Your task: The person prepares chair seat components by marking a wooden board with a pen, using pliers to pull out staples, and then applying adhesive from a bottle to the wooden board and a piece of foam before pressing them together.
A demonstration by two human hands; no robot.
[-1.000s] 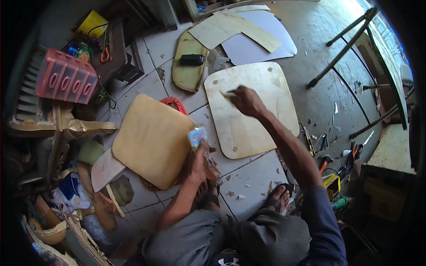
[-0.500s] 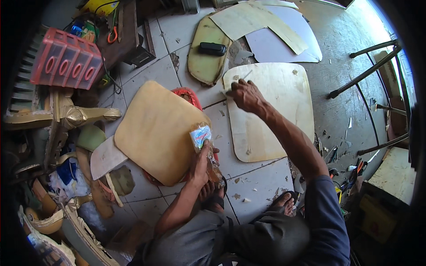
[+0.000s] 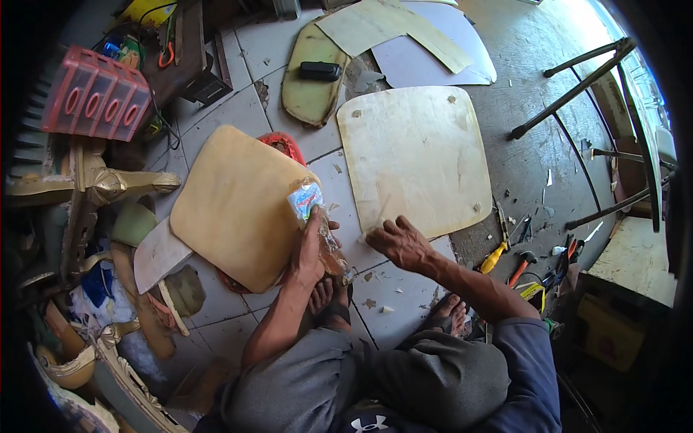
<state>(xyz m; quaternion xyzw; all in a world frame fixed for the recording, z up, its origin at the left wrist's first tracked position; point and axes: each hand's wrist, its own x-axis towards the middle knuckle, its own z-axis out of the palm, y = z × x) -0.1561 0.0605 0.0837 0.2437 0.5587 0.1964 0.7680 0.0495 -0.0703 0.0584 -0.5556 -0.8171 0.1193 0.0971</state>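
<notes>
My left hand is closed round a clear plastic bag with a blue-and-white label and sticky-looking amber-brown stuff in its lower part. It hangs over the right edge of a tan, rounded seat-shaped board. Beneath that board shows a red rim. My right hand pinches a thin pale strip, smeared by motion. It is at the near left corner of a pale plywood board, which lies flat on the tiles and has small knobs or marks near its corners.
A greenish pad carries a black case at the back, near white sheets. Pink plastic drawers and carved chair parts crowd the left. Tools, including a yellow-handled screwdriver, and metal legs lie right.
My right hand has come from the pale board's far left corner toward me, to its near left corner, with the strip. My left hand still holds the bag; the whole view has shifted slightly.
</notes>
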